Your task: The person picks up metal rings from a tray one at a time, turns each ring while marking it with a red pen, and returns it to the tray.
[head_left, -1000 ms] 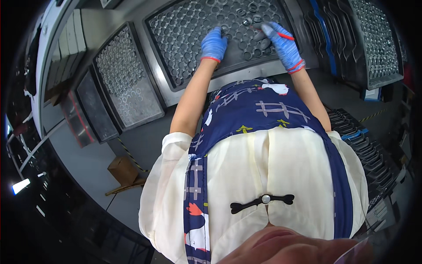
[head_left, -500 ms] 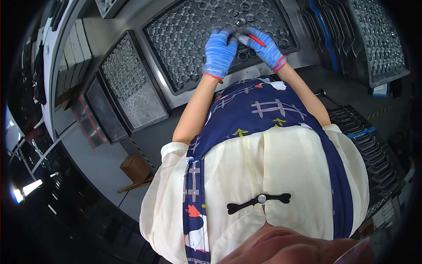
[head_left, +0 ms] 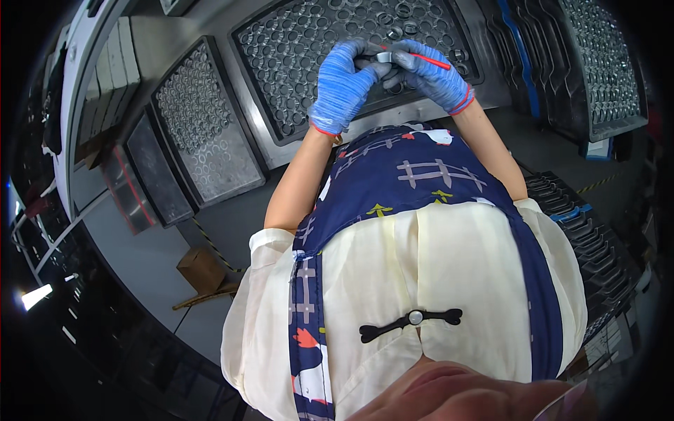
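Note:
My left hand (head_left: 344, 85), in a blue knit glove with grey fingertips, is closed on a shiny metal ring (head_left: 384, 57). Facing it, my right hand (head_left: 430, 78), gloved the same way, pinches a slim red pen-like tool (head_left: 431, 62) that slants across the fingers. The grey fingertips of both hands meet around the ring, and the tool's tip is partly hidden there. Beneath them lies a large black tray (head_left: 282, 140) filled with rows of similar rings. A few loose rings (head_left: 395, 32) rest on top, just beyond my fingers.
Left of the big tray sits a smaller tray (head_left: 232, 184) partly filled with rings, beside a dark tray (head_left: 158, 175). At right, black trays (head_left: 516, 63) stand stacked near another ring-filled tray (head_left: 618, 126). A cardboard box (head_left: 201, 270) is low at left.
Both hands have come slightly apart and turned, so the ring between the fingertips now shows plainly. The red tool has tilted flatter and moved a little right.

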Available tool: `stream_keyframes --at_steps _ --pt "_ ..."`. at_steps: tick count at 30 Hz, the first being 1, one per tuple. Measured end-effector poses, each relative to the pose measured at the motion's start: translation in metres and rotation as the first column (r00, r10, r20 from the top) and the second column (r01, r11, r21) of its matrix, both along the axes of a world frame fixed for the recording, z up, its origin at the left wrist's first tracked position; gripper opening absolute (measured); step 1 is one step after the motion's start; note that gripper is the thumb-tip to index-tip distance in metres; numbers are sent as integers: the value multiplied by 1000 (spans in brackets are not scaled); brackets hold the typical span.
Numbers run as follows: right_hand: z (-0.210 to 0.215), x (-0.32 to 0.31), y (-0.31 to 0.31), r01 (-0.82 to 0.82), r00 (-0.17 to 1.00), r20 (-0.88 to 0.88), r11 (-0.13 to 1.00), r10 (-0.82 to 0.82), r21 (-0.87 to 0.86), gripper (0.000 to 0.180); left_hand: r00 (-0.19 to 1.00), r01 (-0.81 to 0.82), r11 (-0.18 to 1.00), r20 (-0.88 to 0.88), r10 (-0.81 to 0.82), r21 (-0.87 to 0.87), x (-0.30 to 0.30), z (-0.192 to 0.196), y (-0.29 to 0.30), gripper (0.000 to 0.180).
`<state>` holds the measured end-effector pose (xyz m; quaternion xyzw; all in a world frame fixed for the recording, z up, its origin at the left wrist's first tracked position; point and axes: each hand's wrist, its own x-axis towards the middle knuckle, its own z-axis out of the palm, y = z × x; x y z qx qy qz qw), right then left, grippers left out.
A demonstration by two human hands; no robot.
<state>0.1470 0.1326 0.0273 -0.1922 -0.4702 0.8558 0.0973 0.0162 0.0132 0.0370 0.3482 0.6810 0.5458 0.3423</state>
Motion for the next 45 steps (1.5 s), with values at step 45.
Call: stream_keyframes --at_steps 45 --pt "31 21 -2 65 997 -3 786 -80 615 28 907 15 992 -419 40 126 24 33 -2 37"
